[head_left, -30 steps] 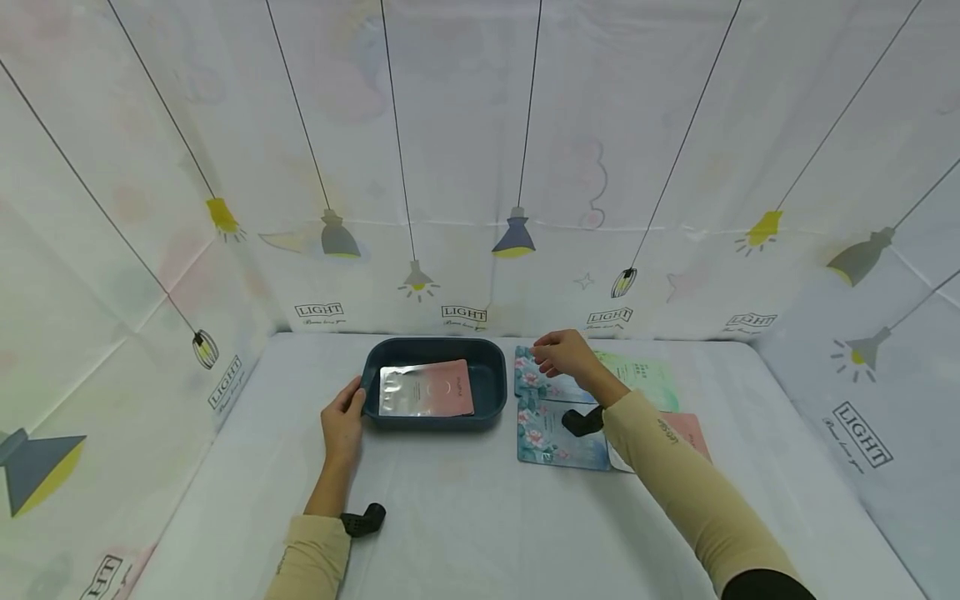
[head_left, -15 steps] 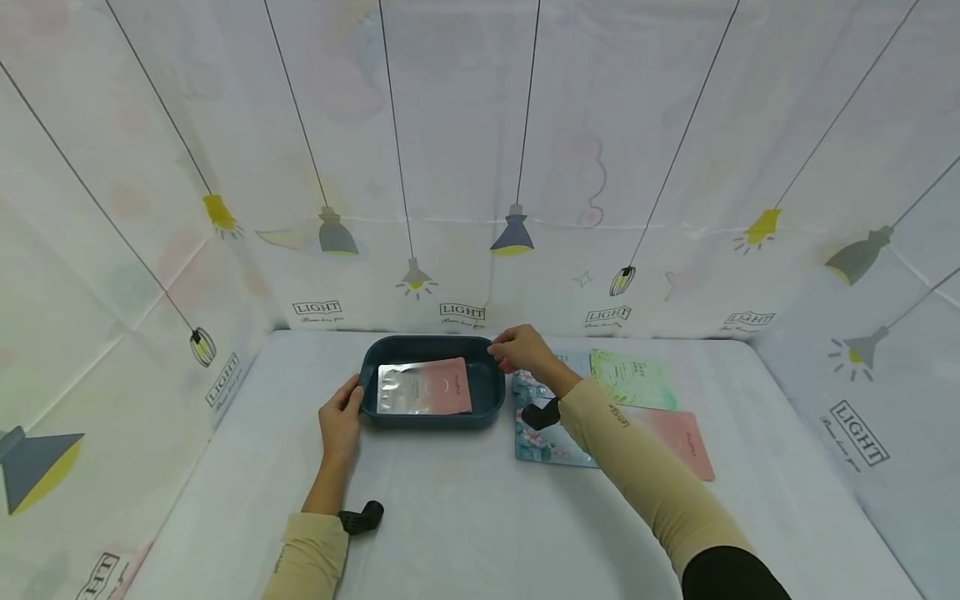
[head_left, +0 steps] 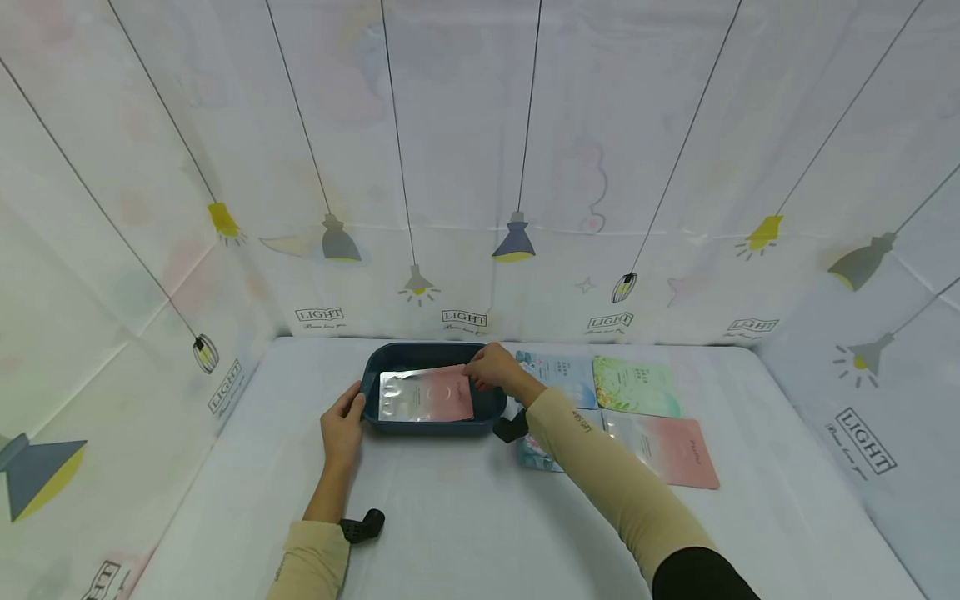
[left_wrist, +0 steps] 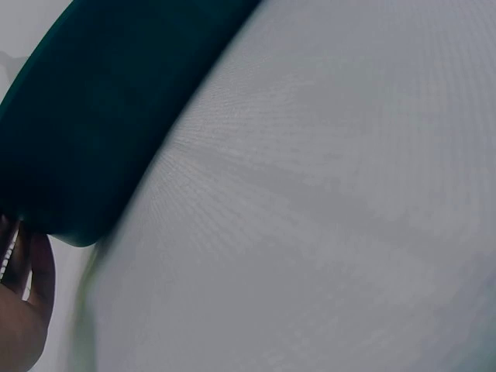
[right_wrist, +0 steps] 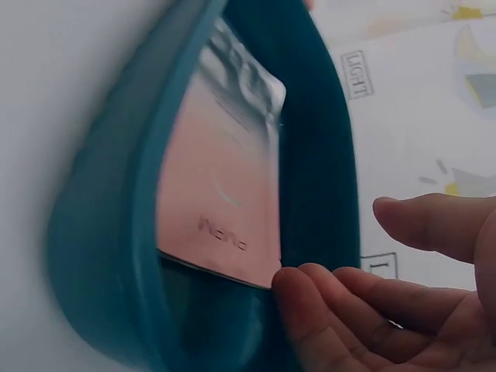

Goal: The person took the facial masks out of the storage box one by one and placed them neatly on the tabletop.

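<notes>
A dark teal basin (head_left: 438,428) stands at the back of the table, with a pink-and-silver face mask packet (head_left: 426,395) lying flat inside. My left hand (head_left: 342,429) holds the basin's left end, its fingers against the outer wall (left_wrist: 101,101) in the left wrist view. Inside the right part of the basin is my right hand (head_left: 498,368), fingertips at the packet's near right corner. In the right wrist view, the thumb of that hand (right_wrist: 395,302) is spread apart from the fingers, and nothing is between them.
Right of the basin lie several flat packets: a blue floral one (head_left: 566,377), a green one (head_left: 636,386), a pink-and-white one (head_left: 667,450) and another blue one (head_left: 542,457), partly behind my right forearm. A lamp-patterned cloth wall (head_left: 465,167) rises behind the table.
My right hand has moved left from over the blue packets, across the basin's right rim, to the corner of the packet inside. My left hand and the basin stay in place.
</notes>
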`<state>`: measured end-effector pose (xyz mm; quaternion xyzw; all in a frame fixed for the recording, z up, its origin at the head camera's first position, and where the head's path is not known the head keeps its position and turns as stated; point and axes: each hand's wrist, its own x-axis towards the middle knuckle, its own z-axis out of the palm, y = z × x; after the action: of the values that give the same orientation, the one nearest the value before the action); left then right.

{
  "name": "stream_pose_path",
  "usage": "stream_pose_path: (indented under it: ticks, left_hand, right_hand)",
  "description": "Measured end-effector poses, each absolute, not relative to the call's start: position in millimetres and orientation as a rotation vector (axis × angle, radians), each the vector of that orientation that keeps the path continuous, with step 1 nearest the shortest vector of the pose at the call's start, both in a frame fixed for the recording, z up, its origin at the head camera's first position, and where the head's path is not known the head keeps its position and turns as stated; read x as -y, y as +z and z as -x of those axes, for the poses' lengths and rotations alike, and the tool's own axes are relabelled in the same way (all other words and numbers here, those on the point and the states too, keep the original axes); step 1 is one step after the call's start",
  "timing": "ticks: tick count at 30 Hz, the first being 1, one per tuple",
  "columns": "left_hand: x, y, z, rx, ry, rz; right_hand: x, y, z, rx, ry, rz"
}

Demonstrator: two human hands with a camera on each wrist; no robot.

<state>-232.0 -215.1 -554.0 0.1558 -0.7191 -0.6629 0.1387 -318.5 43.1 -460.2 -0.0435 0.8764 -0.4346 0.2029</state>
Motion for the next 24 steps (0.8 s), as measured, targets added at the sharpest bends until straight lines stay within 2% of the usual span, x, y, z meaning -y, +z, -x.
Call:
stream_pose_path:
  ticks: [10,16,24]
  left_hand:
    - [215.5,-555.2,231.5,2.074,-1.895,-0.449]
    - [215.6,-557.4,230.9,2.077,-1.903,-0.455]
    - [215.3,-556.8,232.3,2.1,-1.861,-0.441]
  right_hand:
    - [-24.0,-480.2,315.2,-2.533,-0.938,0.087]
    - [-19.2,-488.4,309.0,-2.593,-0.743,0.162]
    - [-11.8,-490.6,307.7,-2.63,-0.719,0.129]
